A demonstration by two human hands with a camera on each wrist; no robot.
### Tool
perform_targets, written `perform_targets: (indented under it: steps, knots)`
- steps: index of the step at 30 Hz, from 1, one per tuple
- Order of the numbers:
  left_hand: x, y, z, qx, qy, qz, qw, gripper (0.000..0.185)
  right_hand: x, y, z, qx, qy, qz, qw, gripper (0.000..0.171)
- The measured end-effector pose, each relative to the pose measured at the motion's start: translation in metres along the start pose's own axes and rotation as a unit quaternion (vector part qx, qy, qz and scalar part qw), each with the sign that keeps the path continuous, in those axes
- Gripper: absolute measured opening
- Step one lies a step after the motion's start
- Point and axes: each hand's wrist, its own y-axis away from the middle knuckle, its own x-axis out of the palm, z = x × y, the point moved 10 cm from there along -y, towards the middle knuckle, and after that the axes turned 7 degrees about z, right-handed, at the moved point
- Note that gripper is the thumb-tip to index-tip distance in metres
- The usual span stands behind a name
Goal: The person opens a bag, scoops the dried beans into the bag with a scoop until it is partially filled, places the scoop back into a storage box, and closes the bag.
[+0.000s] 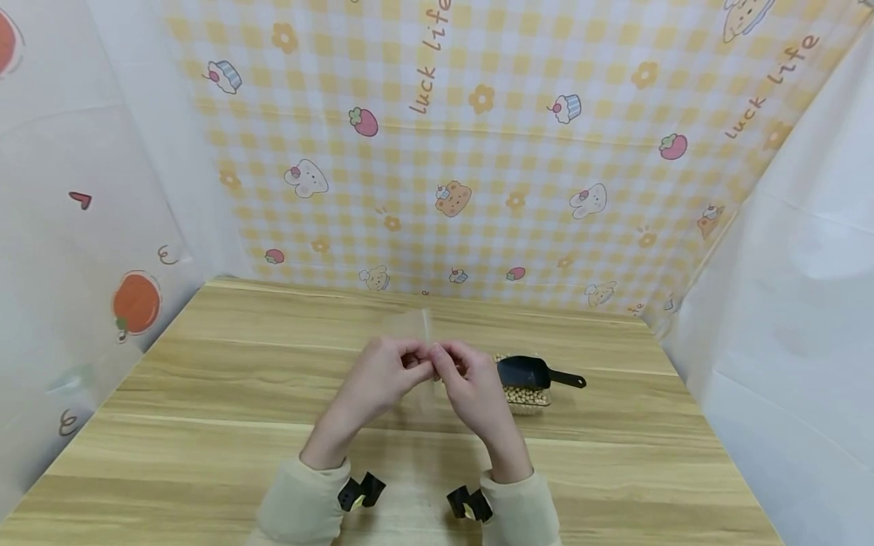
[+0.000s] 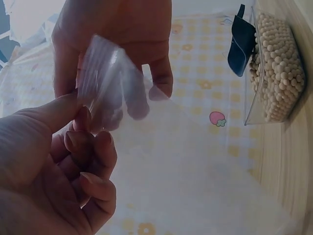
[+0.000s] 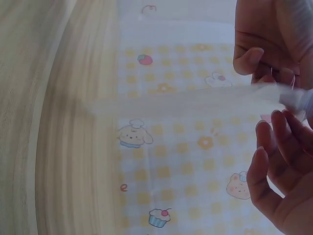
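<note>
Over the middle of the table, both hands meet at the top edge of a clear plastic zip bag (image 2: 186, 161). Thumb and fingers of my left hand (image 1: 389, 373) pinch the edge from one side. My right hand (image 1: 474, 387) pinches it from the other, fingertips close against the left ones. From the fingers the thin bag hangs down, seen nearly edge-on in the right wrist view. To the right of the right hand stands a clear box of pale round beans (image 1: 526, 397), partly hidden by that hand in the head view. A black scoop (image 1: 524, 372) lies on the beans.
The wood-grain table (image 1: 225, 364) reaches back to a yellow checked cloth (image 1: 410, 152) with cartoon prints. White cloths hang at the left and right sides. The scoop's handle (image 1: 568, 379) sticks out to the right past the box.
</note>
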Motion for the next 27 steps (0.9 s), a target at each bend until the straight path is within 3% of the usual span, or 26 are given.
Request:
perform_targets:
  steps: [7, 20, 27]
  knots:
    - [0.006, 0.001, -0.002, 0.008, -0.018, 0.01, 0.9998, 0.019, 0.0, -0.001, -0.012, 0.01, -0.001, 0.014, 1.0, 0.027]
    - [0.019, 0.0, 0.007, 0.02, 0.069, 0.111, 0.9912, 0.022, 0.005, -0.002, -0.021, 0.035, -0.054, 0.067, 0.996, 0.025]
    - [0.024, 0.0, 0.012, 0.023, 0.118, 0.134, 0.9837, 0.025, 0.007, -0.001, -0.026, 0.043, -0.048, 0.096, 0.993, 0.022]
